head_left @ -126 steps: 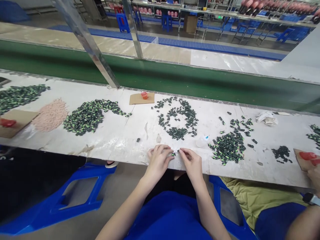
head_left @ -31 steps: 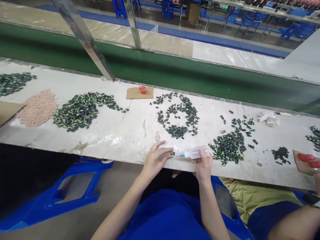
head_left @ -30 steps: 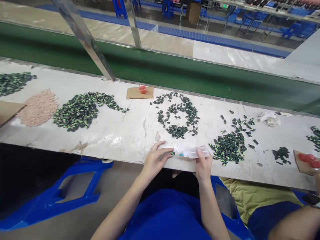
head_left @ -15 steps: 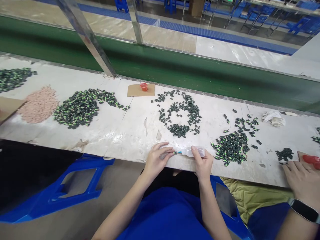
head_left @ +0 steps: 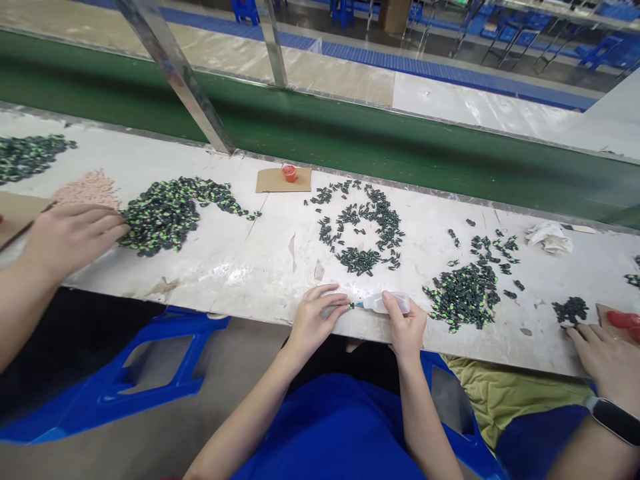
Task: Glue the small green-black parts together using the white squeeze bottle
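Note:
My left hand (head_left: 319, 313) pinches a small black-and-green piece (head_left: 351, 305) between thumb and finger near the front edge of the table. Wrapped round a clear squeeze bottle (head_left: 373, 303) is my right hand (head_left: 407, 323). The bottle lies nearly level, its thin blue tip at the small piece; whether they touch is too small to tell. Beyond my hands lies a loose ring of small dark pieces (head_left: 357, 260). A pile of black-and-green pieces (head_left: 465, 293) is to the right of my right hand.
A co-worker's hand (head_left: 75, 237) reaches to a black-and-green pile (head_left: 163, 217) beside pink pieces (head_left: 90, 189). Another person's hand (head_left: 607, 357) rests at the right near dark pieces (head_left: 570, 309). A red cup (head_left: 289, 173) stands on cardboard (head_left: 267, 181); crumpled tissue (head_left: 549, 238) lies right.
A co-worker's hand has come in from the left to the black-and-green pile. My own hands, the bottle and the small piece have hardly moved.

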### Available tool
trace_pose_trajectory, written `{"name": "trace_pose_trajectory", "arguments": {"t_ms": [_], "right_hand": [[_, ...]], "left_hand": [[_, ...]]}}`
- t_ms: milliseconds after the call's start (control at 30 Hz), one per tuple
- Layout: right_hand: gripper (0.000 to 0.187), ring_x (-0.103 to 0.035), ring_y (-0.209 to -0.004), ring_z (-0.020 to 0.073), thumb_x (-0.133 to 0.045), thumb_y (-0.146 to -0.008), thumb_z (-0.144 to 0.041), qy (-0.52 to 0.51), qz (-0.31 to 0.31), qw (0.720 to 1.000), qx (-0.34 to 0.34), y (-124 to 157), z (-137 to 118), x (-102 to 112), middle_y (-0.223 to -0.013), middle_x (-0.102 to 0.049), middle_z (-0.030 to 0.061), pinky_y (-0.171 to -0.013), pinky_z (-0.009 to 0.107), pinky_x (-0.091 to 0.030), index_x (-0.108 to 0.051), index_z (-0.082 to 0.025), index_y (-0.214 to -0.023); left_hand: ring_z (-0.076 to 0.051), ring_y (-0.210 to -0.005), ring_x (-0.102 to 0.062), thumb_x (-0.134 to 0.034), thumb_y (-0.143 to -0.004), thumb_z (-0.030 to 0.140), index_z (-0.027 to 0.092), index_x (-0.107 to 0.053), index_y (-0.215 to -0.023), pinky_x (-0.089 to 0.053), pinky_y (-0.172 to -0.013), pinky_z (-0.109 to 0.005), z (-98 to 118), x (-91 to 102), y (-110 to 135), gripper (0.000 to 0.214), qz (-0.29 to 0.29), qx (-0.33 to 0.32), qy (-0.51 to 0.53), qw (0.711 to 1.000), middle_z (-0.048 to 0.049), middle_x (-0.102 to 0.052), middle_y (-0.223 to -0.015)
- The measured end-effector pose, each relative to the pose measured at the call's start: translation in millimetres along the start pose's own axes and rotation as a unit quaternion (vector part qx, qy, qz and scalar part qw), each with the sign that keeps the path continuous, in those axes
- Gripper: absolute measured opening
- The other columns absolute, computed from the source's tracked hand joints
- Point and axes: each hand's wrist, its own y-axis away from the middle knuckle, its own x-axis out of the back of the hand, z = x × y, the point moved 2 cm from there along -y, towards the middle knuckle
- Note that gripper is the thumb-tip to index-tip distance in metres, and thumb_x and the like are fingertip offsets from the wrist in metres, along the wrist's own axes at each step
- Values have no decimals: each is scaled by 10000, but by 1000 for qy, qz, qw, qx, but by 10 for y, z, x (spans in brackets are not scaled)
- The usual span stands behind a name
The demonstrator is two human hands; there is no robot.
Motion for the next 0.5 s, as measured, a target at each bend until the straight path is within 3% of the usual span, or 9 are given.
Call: {"name": "trace_pose_trajectory", "arguments": {"t_ms": [500], "right_hand": [[368,-455,-505,134,-664,-687,-482,-2,27,1000,3,0,17,13,-483,-508,-16,-487,256,-384,-565,-163,-534]], "left_hand": [[-198,-851,-715,-694,-782,229,205,-737,-847,-584,-890,-364,-27,-14,-7,81,12,12,25,1000,-60,-699,-966]]}}
